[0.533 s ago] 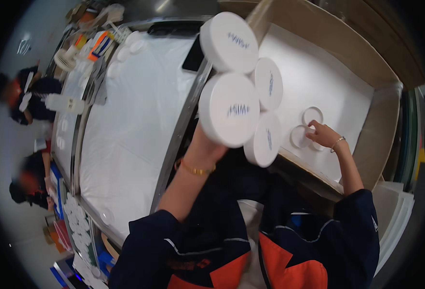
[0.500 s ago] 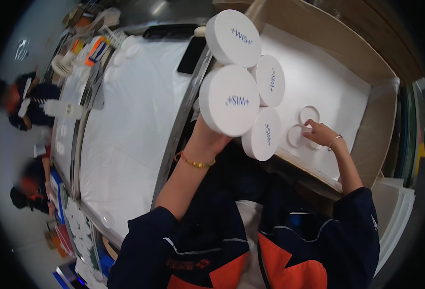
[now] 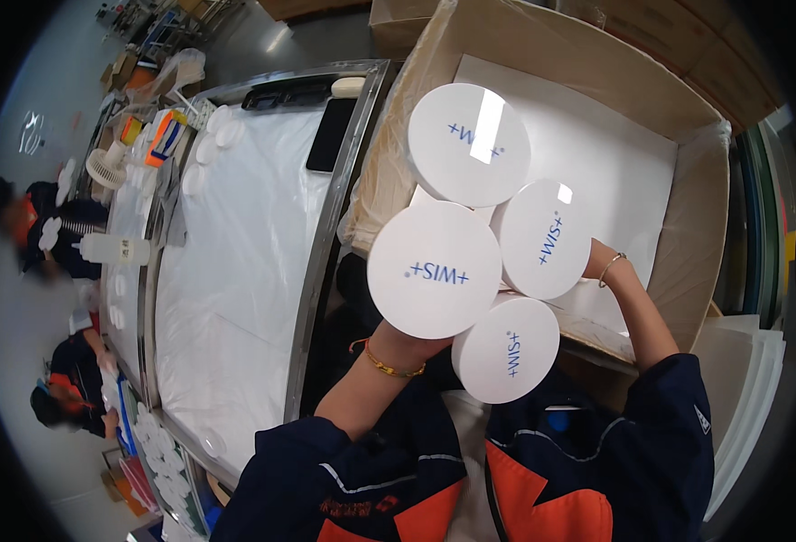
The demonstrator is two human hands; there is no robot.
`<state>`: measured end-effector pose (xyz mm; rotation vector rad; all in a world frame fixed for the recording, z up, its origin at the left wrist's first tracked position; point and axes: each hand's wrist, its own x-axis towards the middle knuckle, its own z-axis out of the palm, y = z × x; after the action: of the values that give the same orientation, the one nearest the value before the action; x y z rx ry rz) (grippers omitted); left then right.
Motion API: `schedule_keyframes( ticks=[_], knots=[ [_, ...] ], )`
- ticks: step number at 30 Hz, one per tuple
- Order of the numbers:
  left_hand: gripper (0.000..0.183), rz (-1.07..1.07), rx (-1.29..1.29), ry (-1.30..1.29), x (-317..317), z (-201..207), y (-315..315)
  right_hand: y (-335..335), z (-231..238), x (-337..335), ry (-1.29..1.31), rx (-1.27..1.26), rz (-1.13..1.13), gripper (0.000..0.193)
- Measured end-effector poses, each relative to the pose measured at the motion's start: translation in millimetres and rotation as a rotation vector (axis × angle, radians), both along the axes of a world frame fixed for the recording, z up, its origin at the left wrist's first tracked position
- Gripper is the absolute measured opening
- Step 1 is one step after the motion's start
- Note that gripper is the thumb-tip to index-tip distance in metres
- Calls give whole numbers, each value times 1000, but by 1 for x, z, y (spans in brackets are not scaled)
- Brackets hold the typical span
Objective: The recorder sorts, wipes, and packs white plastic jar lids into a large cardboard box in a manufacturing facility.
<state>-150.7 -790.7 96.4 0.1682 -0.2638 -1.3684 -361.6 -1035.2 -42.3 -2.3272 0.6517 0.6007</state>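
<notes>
My left hand (image 3: 405, 345) holds up a spread cluster of several round white lids with blue print on top. The nearest large lid (image 3: 434, 269) hides most of its fingers. Around that one sit an upper lid (image 3: 447, 149), a right lid (image 3: 547, 239) and a lower lid (image 3: 504, 352). My right hand (image 3: 600, 258) reaches over the cardboard box, and the right lid covers its fingers, so I cannot see what they hold. White sheeting (image 3: 637, 135) lines the bottom of the box (image 3: 700, 199).
Left of the box stands a metal-edged table (image 3: 235, 280) under clear film, with a black flat device (image 3: 333, 135) and small white round pieces (image 3: 228, 134) on it. Two people (image 3: 77, 379) work at the far left. White sheets (image 3: 741, 397) lean at the right.
The lid cluster has come lower and nearer in the view, tilting more face-up. My right hand, whose fingers were at white rings in the box, is now partly behind a lid.
</notes>
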Motion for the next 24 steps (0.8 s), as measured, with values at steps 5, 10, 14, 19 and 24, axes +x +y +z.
schedule_keyframes(
  ticks=[5, 10, 14, 19, 24],
  knots=[
    [46, 46, -7, -9, 4, -1, 10, -4, -5, 1, -8, 20, -13, 51],
    [47, 122, -9, -47, 28, 6, 31, 8, 16, 15, 91, -19, -44, 50],
    [47, 166, -5, -82, 39, 12, 59, 15, 35, 13, 125, -33, -100, 50],
    [48, 216, -1, -103, 34, 10, 64, 15, 39, 15, 135, -17, -105, 49],
    [48, 237, 1, -104, 29, 8, 76, 12, 31, 14, 92, 7, -121, 48]
  ],
)
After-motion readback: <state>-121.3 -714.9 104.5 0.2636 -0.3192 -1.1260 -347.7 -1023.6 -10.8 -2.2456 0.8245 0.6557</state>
